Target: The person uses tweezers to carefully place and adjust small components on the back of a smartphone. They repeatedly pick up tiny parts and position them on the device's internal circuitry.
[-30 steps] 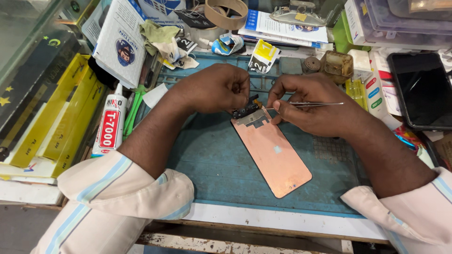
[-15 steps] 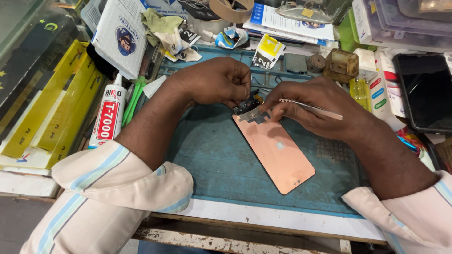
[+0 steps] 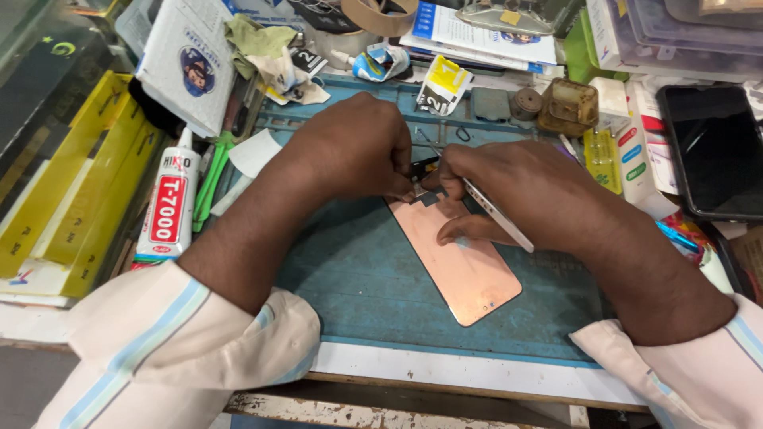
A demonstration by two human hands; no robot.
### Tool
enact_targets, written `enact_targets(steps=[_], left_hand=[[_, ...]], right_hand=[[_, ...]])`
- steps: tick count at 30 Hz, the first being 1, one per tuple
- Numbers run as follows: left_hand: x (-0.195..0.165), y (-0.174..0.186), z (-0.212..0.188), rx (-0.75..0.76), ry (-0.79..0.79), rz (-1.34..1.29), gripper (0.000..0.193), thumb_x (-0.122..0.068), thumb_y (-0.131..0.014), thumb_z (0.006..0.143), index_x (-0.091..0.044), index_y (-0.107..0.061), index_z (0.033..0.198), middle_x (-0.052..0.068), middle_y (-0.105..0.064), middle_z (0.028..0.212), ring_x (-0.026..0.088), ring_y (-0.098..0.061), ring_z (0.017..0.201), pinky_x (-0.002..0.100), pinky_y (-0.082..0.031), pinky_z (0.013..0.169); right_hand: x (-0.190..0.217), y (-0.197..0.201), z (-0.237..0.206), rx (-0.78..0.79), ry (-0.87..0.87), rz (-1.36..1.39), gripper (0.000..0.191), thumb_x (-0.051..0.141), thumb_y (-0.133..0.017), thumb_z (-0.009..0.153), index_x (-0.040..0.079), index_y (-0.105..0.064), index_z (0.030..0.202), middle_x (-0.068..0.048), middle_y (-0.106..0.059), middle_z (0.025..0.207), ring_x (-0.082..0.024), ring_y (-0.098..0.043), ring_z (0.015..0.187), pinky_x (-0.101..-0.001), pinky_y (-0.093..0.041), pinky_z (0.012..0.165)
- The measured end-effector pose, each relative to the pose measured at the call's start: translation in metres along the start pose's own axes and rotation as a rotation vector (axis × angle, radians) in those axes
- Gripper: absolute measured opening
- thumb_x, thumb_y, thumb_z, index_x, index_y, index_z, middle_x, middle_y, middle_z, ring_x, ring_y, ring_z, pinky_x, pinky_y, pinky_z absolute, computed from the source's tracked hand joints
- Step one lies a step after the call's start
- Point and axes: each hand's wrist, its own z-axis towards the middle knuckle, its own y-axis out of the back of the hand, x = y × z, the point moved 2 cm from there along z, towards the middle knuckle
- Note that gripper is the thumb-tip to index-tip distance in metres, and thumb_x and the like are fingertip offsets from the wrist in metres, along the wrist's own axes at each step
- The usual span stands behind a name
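Observation:
A copper-coloured phone screen panel [image 3: 465, 270] lies face down on the blue work mat [image 3: 373, 286]. A dark flex cable [image 3: 429, 195] sits at its upper end. My left hand [image 3: 354, 147] pinches that upper end with curled fingers. My right hand [image 3: 517, 191] rests on the panel, one finger pressing its surface, and grips metal tweezers [image 3: 497, 214] that run slantwise under the palm toward the flex cable.
A white glue tube with a red label [image 3: 168, 206] lies left of the mat, beside yellow boxes [image 3: 67, 191]. A dark phone [image 3: 715, 151] rests at the right. Cloth, packets, small tins and papers crowd the back edge of the mat.
Both hands have closed in on the panel's upper end. The tweezers have swung from pointing right to lying slantwise under my right hand. The view has shifted slightly.

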Motion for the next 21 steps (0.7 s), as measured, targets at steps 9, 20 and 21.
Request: enact_targets(steps=[9, 20, 21], left_hand=[[0.006, -0.01, 0.006, -0.086, -0.029, 0.022, 0.009, -0.017, -0.085, 0.066, -0.014, -0.081, 0.073, 0.008, -0.076, 0.077, 0.028, -0.074, 0.078, 0.041, -0.058, 0.075], [0.027, -0.013, 0.014, 0.036, 0.025, -0.179, 0.012, -0.022, -0.085, 0.073, -0.013, -0.081, 0.08, 0.005, -0.076, 0.071, 0.019, -0.072, 0.064, 0.036, -0.056, 0.064], [0.028, -0.013, 0.014, 0.04, 0.009, -0.194, 0.013, -0.022, -0.084, 0.073, -0.012, -0.081, 0.081, 0.005, -0.076, 0.071, 0.019, -0.072, 0.063, 0.035, -0.056, 0.064]], right_hand=[[0.018, 0.005, 0.006, 0.188, -0.23, -0.079, 0.045, 0.047, -0.086, 0.074, 0.017, -0.062, 0.096, -0.005, -0.072, 0.08, -0.035, -0.069, 0.08, -0.0515, -0.05, 0.068], [0.022, 0.004, 0.006, 0.203, -0.245, -0.078, 0.049, 0.051, -0.085, 0.072, 0.019, -0.065, 0.104, -0.006, -0.071, 0.092, -0.033, -0.071, 0.084, -0.0506, -0.051, 0.07], [0.022, 0.004, 0.006, 0.204, -0.251, -0.083, 0.05, 0.052, -0.085, 0.072, 0.019, -0.065, 0.105, -0.006, -0.071, 0.092, -0.033, -0.071, 0.084, -0.0507, -0.051, 0.069]])
